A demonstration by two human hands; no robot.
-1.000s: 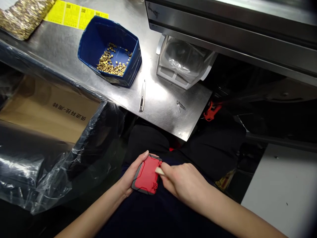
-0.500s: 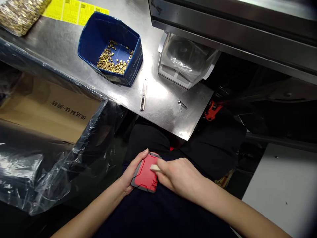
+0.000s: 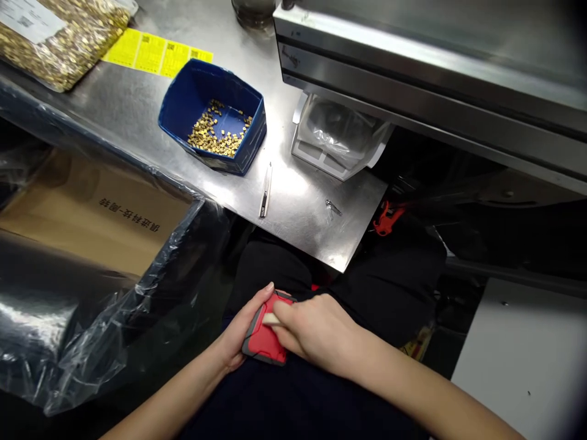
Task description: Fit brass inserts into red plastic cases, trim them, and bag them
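One red case (image 3: 269,342), lap (image 3: 275,403) beneath it
Left hand (image 3: 242,330), fingers half-curled, cradles the case's edge, likely steadying it; right hand (image 3: 316,333) pinches a pale stick (image 3: 272,319) over its face, fingers closed, probably for control.

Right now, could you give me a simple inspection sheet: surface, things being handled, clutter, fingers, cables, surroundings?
Surface: metal bench, shiny, marked in places.
Things handled: red-and-grey case; pale piece over its red face, contact unclear.
Clutter: knife, small metal tool, blue bin with brass-coloured pieces, yellow labels, all on the bench.
Fingers: left-hand fingers hold the case by its edge; right-hand fingers grip the pale piece.
Cables: nothing seen.
Surroundings: brown cardboard and plastic sheeting at picture left; pale panel at picture right.
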